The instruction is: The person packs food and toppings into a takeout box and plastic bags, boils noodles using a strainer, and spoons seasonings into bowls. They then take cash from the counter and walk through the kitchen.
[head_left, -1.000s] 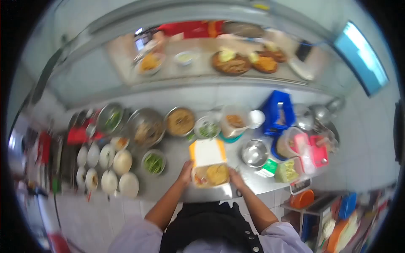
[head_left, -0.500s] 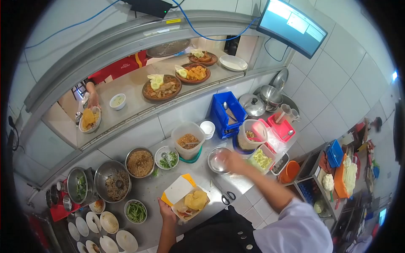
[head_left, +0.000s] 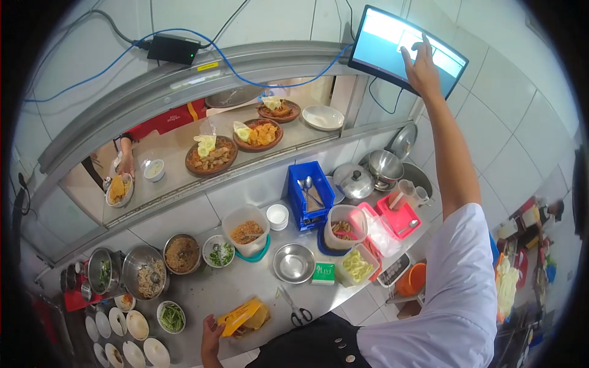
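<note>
My left hand [head_left: 211, 336] grips the side of a yellow cardboard takeaway box [head_left: 240, 317] at the counter's front edge. The lid is tilted partly down over the food, and some crisp yellow pieces show at the right side. High up, my right hand [head_left: 422, 69] is in front of a wall-mounted monitor [head_left: 392, 46], its fingers stretched out and holding nothing. Whether a fingertip touches the screen I cannot tell. Black-handled scissors [head_left: 300, 315] lie right of the takeaway box. Behind them stand a steel bowl [head_left: 294, 264] and a small green box [head_left: 323, 273].
Tubs and bowls of food line the wall, including a noodle bowl [head_left: 147, 276]. Several white dishes [head_left: 138, 325] sit at the left. On the pass shelf [head_left: 184, 184] are filled plates, and another person's hand [head_left: 126, 164] is by a bowl. A blue bin [head_left: 307, 196] holds spoons.
My right hand has risen from above the steel bowl to the monitor. The takeaway box's lid has swung from upright to partly down over the food. The view has shifted upward.
</note>
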`<state>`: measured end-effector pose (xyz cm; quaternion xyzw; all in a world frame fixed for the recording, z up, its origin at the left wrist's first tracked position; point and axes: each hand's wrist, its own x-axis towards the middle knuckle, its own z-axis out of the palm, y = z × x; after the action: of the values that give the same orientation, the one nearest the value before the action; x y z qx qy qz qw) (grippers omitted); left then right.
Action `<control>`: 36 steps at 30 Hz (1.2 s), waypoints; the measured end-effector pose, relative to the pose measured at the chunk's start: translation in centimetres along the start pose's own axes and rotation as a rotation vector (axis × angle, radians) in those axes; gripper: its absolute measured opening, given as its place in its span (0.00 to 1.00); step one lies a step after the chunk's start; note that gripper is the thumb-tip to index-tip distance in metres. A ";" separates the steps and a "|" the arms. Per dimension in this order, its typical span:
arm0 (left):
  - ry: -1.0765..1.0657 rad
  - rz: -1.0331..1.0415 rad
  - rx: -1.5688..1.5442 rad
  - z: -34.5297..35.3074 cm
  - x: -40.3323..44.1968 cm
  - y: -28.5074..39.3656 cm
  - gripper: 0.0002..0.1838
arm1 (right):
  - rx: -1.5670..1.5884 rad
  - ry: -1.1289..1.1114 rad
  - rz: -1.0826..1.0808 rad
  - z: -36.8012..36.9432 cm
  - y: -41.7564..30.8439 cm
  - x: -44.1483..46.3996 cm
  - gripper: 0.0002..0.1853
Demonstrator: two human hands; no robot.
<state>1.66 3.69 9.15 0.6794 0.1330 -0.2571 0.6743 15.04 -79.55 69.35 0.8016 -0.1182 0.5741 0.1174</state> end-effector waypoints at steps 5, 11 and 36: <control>0.115 -0.229 0.083 2.4 -2.7 -0.6 0.51 | 0.070 -0.029 -0.006 -0.1 -0.1 -1.0 0.26; 0.145 -0.143 0.041 3.6 -0.9 -3.6 0.59 | 0.283 -0.197 -0.146 0.9 -2.3 -4.4 0.17; 0.267 0.006 0.133 7.2 -2.6 -2.7 0.47 | 0.939 -2.252 0.015 -9.6 -38.3 -63.0 0.54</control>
<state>-3.16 -2.84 8.48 0.7511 0.2020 -0.1708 0.6048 -0.78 -36.82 10.59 0.8147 0.0605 -0.4542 -0.3553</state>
